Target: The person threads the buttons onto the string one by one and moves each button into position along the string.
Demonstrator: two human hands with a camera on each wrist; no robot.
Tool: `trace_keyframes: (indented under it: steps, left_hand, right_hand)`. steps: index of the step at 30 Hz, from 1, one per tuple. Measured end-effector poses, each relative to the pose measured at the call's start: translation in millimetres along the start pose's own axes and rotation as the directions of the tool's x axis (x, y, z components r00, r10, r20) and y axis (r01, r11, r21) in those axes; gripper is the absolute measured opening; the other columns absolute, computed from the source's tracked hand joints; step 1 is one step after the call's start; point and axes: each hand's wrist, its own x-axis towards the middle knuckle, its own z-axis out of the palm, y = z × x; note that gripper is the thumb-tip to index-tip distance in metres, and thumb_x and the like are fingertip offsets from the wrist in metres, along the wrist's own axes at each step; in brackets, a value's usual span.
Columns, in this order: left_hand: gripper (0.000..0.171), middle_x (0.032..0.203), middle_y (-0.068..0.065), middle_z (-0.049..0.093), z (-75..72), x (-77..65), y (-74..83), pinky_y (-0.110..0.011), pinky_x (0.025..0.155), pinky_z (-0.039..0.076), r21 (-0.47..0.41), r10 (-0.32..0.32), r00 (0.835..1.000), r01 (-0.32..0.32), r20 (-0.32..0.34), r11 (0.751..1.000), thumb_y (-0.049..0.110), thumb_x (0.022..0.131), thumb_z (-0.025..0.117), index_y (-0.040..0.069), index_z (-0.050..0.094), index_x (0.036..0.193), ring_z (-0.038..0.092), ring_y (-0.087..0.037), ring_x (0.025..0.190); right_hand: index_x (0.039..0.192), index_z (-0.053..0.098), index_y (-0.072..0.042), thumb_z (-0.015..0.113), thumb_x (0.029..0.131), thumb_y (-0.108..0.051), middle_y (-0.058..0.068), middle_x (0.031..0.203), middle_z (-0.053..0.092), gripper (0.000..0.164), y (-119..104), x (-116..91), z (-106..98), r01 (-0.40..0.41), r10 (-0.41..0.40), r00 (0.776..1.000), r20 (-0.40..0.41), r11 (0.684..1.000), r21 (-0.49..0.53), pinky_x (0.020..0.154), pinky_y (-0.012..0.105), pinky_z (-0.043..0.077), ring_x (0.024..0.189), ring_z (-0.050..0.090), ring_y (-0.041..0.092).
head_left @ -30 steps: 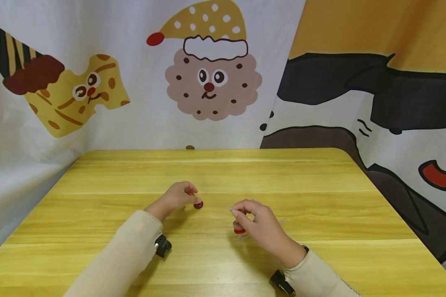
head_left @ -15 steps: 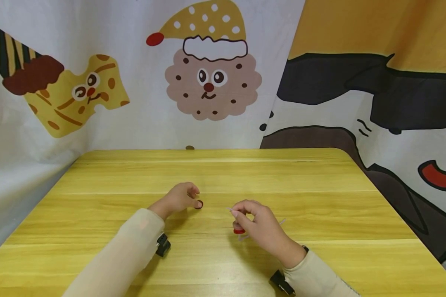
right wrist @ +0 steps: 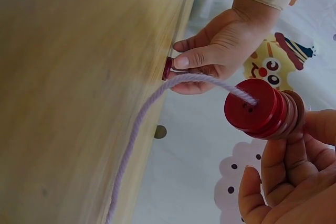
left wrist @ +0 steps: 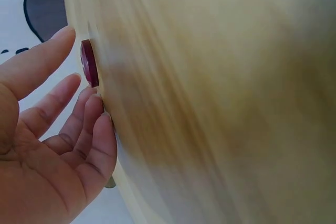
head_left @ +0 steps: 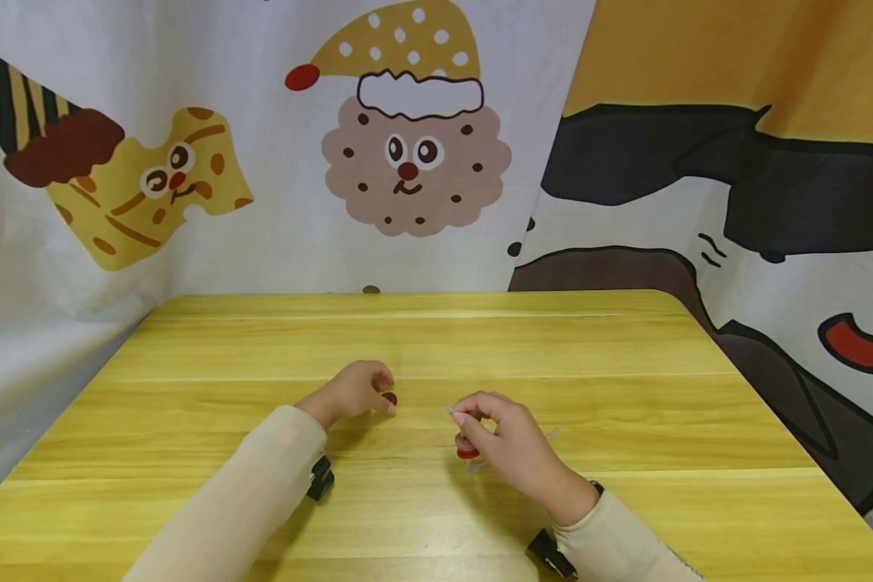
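Note:
A dark red button [head_left: 390, 398] [left wrist: 89, 70] [right wrist: 167, 68] lies flat on the yellow wooden table [head_left: 626, 388]. My left hand [head_left: 354, 389] [left wrist: 58, 129] [right wrist: 215, 56] has its thumb and forefinger on opposite edges of it, pinching it lightly. My right hand [head_left: 512, 444] [right wrist: 278, 177] grips a stack of red buttons [head_left: 468, 450] [right wrist: 262, 109] strung on a pale purple cord [right wrist: 152, 103]. The cord runs from the stack down along the table. Its stiff tip [head_left: 451, 411] pokes out by my right forefinger.
A cartoon-printed cloth backdrop [head_left: 407, 162] stands behind and to both sides of the table. Black wrist mounts [head_left: 320, 478] [head_left: 550, 554] sit under both sleeves. The table edge runs close at the right [head_left: 807, 453].
The dark red button went from tilted at my left fingertips to flat on the table, and my left fingers now partly cover it. My right hand has hardly moved.

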Motion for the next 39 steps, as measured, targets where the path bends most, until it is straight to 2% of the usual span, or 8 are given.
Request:
trace_keyframes:
  steps: [10, 19, 22, 25, 28, 30, 33, 39]
  left_hand:
    - [0.032, 0.095, -0.009, 0.061, 2.5, 2.0, -1.4, -0.04, 0.087, 0.047, 0.059, 0.028, 1.0, -0.028, -0.003, 0.998, 0.003, 0.074, 0.082, -0.001, 0.061, 0.099, 0.056, -0.023, 0.09]
    - [0.027, 0.085, -0.008, 0.06, 2.8, 1.6, -0.5, -0.035, 0.077, 0.048, 0.053, 0.044, 0.999, -0.045, 0.014, 0.998, 0.001, 0.074, 0.082, 0.0, 0.062, 0.092, 0.054, -0.02, 0.08]
    - [0.025, 0.085, -0.007, 0.06, 2.3, 2.7, -2.8, -0.035, 0.078, 0.048, 0.052, 0.059, 0.998, -0.061, 0.026, 0.997, 0.002, 0.075, 0.081, 0.001, 0.062, 0.09, 0.055, -0.02, 0.081]
    - [0.024, 0.084, -0.005, 0.059, 2.0, 4.5, -7.0, -0.033, 0.076, 0.048, 0.069, 0.109, 0.994, -0.111, 0.027, 0.991, 0.004, 0.075, 0.081, 0.003, 0.061, 0.087, 0.054, -0.019, 0.079]
    - [0.022, 0.083, -0.005, 0.059, 1.8, 4.1, -4.9, -0.033, 0.075, 0.047, 0.093, 0.122, 0.992, -0.124, 0.023, 0.988, 0.004, 0.076, 0.08, 0.003, 0.061, 0.086, 0.054, -0.018, 0.079]
    - [0.019, 0.083, -0.006, 0.059, 1.9, 2.1, 0.2, -0.035, 0.078, 0.047, 0.105, 0.094, 0.995, -0.095, 0.019, 0.99, 0.002, 0.077, 0.079, 0.002, 0.061, 0.086, 0.053, -0.019, 0.08]
    - [0.018, 0.083, -0.006, 0.058, 2.3, -0.4, 4.8, -0.036, 0.077, 0.047, 0.139, 0.088, 0.996, -0.089, 0.012, 0.986, 0.001, 0.078, 0.078, 0.001, 0.061, 0.085, 0.053, -0.018, 0.079]
    - [0.016, 0.087, -0.007, 0.056, 2.5, -2.9, 7.7, -0.037, 0.078, 0.046, 0.172, 0.056, 0.998, -0.057, 0.007, 0.983, 0.003, 0.081, 0.076, 0.002, 0.061, 0.087, 0.051, -0.019, 0.081]
  right_hand:
    - [0.102, 0.066, -0.008, 0.057, 0.098, -0.013, 0.015, 0.094, 0.06, 0.011, 0, 0, 0, 0.001, -0.001, 1.0, 0.006, 1.0, -0.002, 0.063, 0.027, 0.056, 0.077, 0.065, 0.017]
    - [0.101, 0.066, -0.007, 0.057, 0.098, -0.014, 0.015, 0.093, 0.061, 0.012, 0, 1, 1, 0.01, -0.01, 1.0, 0.016, 1.0, 0.002, 0.064, 0.026, 0.055, 0.075, 0.064, 0.015]
    - [0.101, 0.066, -0.007, 0.057, 0.098, -0.013, 0.015, 0.094, 0.061, 0.012, 0, 1, 1, 0.004, -0.004, 1.0, 0.018, 1.0, 0.004, 0.064, 0.025, 0.055, 0.074, 0.063, 0.015]
    - [0.101, 0.066, -0.008, 0.056, 0.098, -0.013, 0.015, 0.094, 0.061, 0.011, 0, 0, 1, -0.001, 0.001, 1.0, 0.019, 1.0, 0.005, 0.064, 0.025, 0.054, 0.073, 0.062, 0.015]
    - [0.101, 0.066, -0.008, 0.056, 0.098, -0.012, 0.014, 0.092, 0.062, 0.011, 0, 1, 0, -0.001, 0.001, 1.0, 0.017, 1.0, 0.002, 0.064, 0.026, 0.054, 0.073, 0.063, 0.015]
    - [0.101, 0.066, -0.008, 0.056, 0.098, -0.012, 0.011, 0.09, 0.062, 0.011, 1, 1, 0, -0.001, 0.001, 1.0, 0.015, 1.0, -0.003, 0.064, 0.026, 0.055, 0.073, 0.063, 0.015]
    - [0.101, 0.066, -0.008, 0.056, 0.098, -0.013, 0.008, 0.089, 0.061, 0.012, 1, 1, 1, -0.002, 0.002, 1.0, 0.015, 1.0, -0.006, 0.064, 0.026, 0.055, 0.073, 0.063, 0.015]
    - [0.101, 0.066, -0.007, 0.056, 0.099, -0.013, 0.012, 0.09, 0.061, 0.012, 0, 0, 0, -0.001, 0.001, 1.0, 0.016, 1.0, 0.003, 0.063, 0.027, 0.055, 0.074, 0.063, 0.016]
